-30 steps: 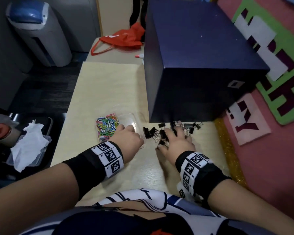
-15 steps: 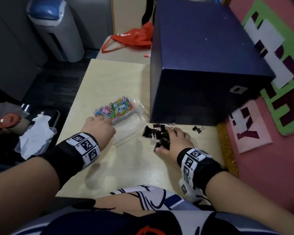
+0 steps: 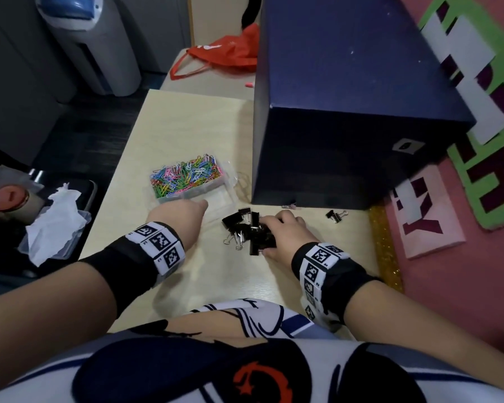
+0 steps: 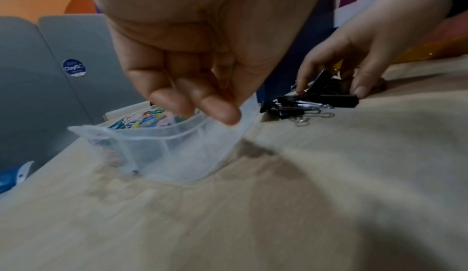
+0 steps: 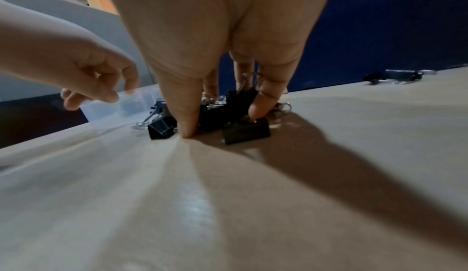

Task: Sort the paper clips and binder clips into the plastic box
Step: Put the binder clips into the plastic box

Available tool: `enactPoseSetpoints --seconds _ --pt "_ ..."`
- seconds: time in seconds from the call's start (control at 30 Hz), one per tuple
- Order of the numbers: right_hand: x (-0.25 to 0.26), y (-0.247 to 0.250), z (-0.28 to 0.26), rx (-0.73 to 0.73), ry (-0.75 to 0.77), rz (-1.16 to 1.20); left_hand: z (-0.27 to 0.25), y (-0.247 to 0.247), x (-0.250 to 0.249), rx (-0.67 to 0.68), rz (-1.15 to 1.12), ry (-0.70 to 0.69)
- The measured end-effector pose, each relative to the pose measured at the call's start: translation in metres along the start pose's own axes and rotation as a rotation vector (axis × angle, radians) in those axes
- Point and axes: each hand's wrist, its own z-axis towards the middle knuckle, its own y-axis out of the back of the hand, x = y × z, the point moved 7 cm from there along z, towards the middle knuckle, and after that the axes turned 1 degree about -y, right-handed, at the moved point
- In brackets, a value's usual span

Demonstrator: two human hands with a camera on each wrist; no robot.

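The person leans over a pale wooden counter (image 3: 186,117). A clear plastic box (image 3: 220,196) sits at about eleven o'clock from the pair of hands, its far compartment heaped with coloured paper clips (image 3: 184,175) and the near compartment showing no clips that I can make out. The left hand (image 3: 178,213) reaches to the box's near edge; in the left wrist view its fingers (image 4: 217,111) curl over the rim and the thumb pinches the clear wall, so it has hold of the box.

Just at three o'clock from the box lies a heap of black binder clips (image 3: 245,231). The right hand (image 3: 285,231) sits on this heap with fingers (image 5: 260,105) and thumb curled down around several clips, thumb tip touching the counter. One stray binder clip (image 3: 336,215) lies apart at two o'clock from that hand, close to the foot of a big dark blue box (image 3: 346,112) standing at twelve o'clock.
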Motion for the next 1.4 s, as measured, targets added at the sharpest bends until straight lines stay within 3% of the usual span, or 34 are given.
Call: enactPoseSetpoints --seconds 0.13,0.23,0.43,0.77,1.0,1.23,1.4 --pt "0.007 0.0 0.004 0.027 0.049 -0.013 -0.001 0.005 -0.023 -0.115 -0.037 -0.15" --pt "0.007 -0.001 0.006 0.05 0.042 -0.03 -0.001 -0.012 -0.051 -0.068 -0.011 -0.295" --pt "0.008 -0.001 0.006 0.064 0.039 -0.041 0.001 -0.032 -0.051 -0.01 0.127 -0.233" --pt "0.012 0.012 0.011 -0.021 0.006 0.072 0.002 -0.036 -0.033 0.075 0.003 -0.248" --pt "0.031 0.023 0.007 -0.066 0.05 0.121 -0.008 -0.009 -0.026 -0.039 -0.046 -0.336" --pt "0.078 0.033 0.011 -0.054 0.165 0.151 -0.011 0.009 0.032 -0.232 -0.214 -0.251" --pt "0.115 0.041 0.03 -0.085 0.211 0.145 -0.005 0.002 0.071 -0.227 -0.327 -0.069"
